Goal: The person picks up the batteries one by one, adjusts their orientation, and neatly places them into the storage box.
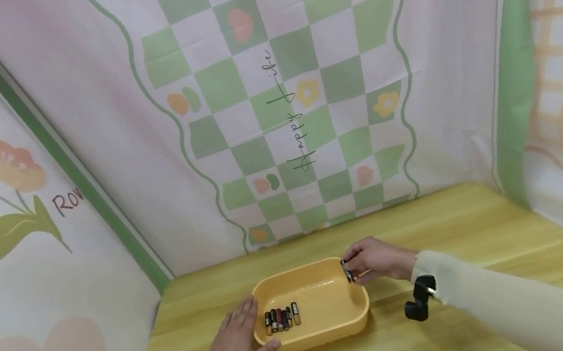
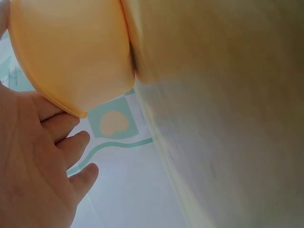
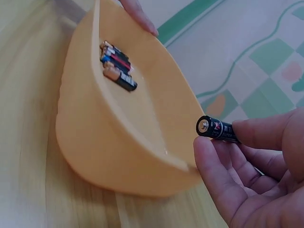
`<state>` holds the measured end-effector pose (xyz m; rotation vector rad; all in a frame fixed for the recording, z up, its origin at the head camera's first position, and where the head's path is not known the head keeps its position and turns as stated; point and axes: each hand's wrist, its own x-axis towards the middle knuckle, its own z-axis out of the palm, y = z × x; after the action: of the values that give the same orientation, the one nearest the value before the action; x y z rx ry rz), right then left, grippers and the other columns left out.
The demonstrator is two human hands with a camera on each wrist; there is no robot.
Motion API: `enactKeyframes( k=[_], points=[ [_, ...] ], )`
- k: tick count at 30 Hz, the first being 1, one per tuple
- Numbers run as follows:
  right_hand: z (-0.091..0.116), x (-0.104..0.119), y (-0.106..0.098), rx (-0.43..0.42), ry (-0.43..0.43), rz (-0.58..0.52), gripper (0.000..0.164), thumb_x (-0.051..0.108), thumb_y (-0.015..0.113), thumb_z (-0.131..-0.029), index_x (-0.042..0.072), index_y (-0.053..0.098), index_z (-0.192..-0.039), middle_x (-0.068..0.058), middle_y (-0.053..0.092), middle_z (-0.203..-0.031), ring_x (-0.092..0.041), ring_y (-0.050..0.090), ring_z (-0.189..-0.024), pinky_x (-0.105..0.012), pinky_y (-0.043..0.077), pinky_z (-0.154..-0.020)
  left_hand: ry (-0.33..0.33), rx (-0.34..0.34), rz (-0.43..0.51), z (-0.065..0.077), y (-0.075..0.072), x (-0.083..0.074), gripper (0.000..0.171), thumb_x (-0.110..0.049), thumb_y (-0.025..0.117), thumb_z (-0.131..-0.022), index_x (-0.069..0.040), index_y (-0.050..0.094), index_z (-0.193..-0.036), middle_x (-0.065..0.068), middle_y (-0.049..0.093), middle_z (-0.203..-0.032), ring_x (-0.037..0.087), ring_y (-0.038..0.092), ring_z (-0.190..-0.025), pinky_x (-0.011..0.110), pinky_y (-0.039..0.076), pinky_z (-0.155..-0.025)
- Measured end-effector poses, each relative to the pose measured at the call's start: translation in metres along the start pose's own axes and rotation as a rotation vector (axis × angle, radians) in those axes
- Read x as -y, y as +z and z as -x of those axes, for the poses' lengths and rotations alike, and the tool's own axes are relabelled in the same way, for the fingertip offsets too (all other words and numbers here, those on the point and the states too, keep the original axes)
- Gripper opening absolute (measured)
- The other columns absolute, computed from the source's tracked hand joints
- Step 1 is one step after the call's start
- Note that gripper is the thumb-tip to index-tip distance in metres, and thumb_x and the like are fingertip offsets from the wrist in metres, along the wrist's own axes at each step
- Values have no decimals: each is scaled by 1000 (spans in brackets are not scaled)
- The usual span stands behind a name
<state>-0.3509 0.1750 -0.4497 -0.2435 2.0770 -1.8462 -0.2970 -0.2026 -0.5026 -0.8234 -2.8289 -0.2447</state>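
A yellow plastic tub (image 1: pixel 318 336) stands on the wooden table. Inside, at its left end, several batteries (image 1: pixel 278 320) lie side by side in a row, with one (image 1: pixel 295 313) slightly apart at the right of the row. My left hand (image 1: pixel 234 348) rests spread against the tub's left end; in the left wrist view its fingertips touch the rim (image 2: pixel 71 110). Over the tub's right end, my right hand (image 1: pixel 378 259) pinches a black battery (image 3: pixel 218 129) between thumb and fingers, its metal tip showing in the right wrist view.
The wooden table (image 1: pixel 449 327) extends around the tub. A printed cloth with green checks (image 1: pixel 303 135) hangs behind it, and more printed cloth (image 1: pixel 18 291) covers the left and right sides. A black wrist mount (image 1: pixel 419 299) sits on the right sleeve.
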Motion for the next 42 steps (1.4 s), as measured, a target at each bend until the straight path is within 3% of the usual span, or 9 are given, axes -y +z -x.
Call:
enactKeyframes(
  k=[8, 18, 23, 42],
  points=[
    [-8, 0, 20, 23, -21, -8, 28, -1, 59, -93, -15, 54, -117, -25, 65, -100, -26, 68, -83, -45, 58, -77, 20, 28, -14, -2, 1, 2, 91, -69, 43, -92, -2, 28, -152, 12, 23, -158, 29, 23, -144, 52, 19, -114],
    [-20, 1, 39, 27, -37, 10, 22, -1, 61, -92, -12, 59, -111, -20, 65, -95, -26, 67, -81, -45, 58, -76, 9, 37, -31, -5, -8, 1, 93, -71, 41, -91, -2, 27, -152, 11, 20, -158, 28, 22, -144, 51, 19, -114],
    [-26, -1, 47, 31, -21, 18, 25, -2, 61, -91, -15, 56, -112, -24, 65, -98, -24, 67, -80, -46, 58, -75, -2, 46, -19, -4, -6, 3, 94, -71, 42, -90, -3, 26, -152, 9, 17, -158, 28, 21, -144, 51, 17, -115],
    [-47, -10, 76, 20, 14, -19, 26, -7, 61, -89, -17, 56, -112, -16, 64, -90, -24, 64, -77, -46, 58, -74, -18, 56, -9, -4, -3, 3, 94, -72, 40, -90, -4, 25, -153, 10, 18, -159, 28, 20, -145, 53, 19, -114]
  ],
)
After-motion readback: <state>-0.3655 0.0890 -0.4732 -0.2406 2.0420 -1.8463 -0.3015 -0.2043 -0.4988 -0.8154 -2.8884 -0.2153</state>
